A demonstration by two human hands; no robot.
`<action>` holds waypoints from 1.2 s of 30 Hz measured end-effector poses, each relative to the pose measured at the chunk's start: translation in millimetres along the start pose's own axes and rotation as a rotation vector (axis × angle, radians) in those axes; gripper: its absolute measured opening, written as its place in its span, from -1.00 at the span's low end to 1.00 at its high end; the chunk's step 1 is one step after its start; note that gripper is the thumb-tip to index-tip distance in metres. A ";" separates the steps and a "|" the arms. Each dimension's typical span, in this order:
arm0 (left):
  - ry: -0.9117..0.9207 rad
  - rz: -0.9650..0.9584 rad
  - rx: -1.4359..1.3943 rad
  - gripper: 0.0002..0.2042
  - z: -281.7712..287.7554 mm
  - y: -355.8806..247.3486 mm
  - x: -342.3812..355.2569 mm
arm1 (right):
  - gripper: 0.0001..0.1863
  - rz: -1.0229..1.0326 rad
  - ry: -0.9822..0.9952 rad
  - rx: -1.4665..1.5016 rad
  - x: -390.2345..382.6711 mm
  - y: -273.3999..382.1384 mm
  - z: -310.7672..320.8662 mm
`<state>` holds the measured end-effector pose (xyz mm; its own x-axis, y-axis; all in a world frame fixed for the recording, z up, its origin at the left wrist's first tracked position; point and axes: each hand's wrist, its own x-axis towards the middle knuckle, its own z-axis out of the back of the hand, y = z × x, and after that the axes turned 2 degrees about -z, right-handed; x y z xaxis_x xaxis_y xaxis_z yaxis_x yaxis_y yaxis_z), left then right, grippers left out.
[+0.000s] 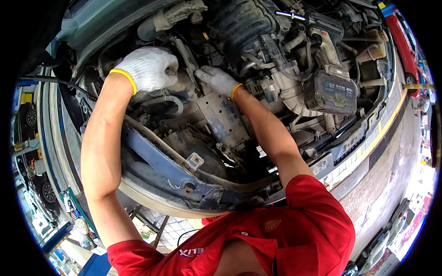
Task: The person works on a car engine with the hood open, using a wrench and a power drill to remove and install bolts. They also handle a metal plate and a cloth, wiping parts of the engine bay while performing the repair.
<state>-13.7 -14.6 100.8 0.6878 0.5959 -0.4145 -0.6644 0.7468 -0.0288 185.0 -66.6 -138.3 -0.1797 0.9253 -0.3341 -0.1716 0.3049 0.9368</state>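
Both my hands wear white knit gloves with yellow cuffs and reach into a car's open engine bay. My left hand [148, 69] is closed, its fingers curled toward the right above a dusty rounded metal part; whatever lies inside the fingers is hidden. My right hand [217, 79] is bent inward, fingertips pressed together near a narrow upright metal bracket [186, 57]. What those fingertips grip, if anything, I cannot make out. Just below the right hand sits a flat perforated metal plate [224, 120]. A bent grey hose [172, 102] runs beneath my left hand.
A cordless power wrench [324, 43] with a black battery [330, 94] and a chrome extension rests on the engine at right. The blue front crossmember [154, 152] lies beneath my forearms. A red car [401, 41] stands at far right; a tool rack [76, 211] is at lower left.
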 end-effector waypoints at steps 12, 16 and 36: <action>-0.025 0.013 -0.005 -0.66 -1.2 1.6 -0.8 | -0.26 -0.055 0.063 0.038 0.6 6.4 2.1; -0.032 0.014 -0.001 -0.66 -0.9 2.5 0.0 | -0.32 0.205 0.091 -0.127 6.8 -10.9 9.6; 0.015 0.080 0.033 -0.60 8.0 3.8 -10.3 | -0.51 0.319 -0.240 -0.436 -112.5 198.4 23.8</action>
<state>-20.9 -15.6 112.2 0.6285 0.6494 -0.4281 -0.7067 0.7067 0.0343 194.2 -104.8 87.7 -0.0724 0.9966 0.0381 -0.5362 -0.0711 0.8411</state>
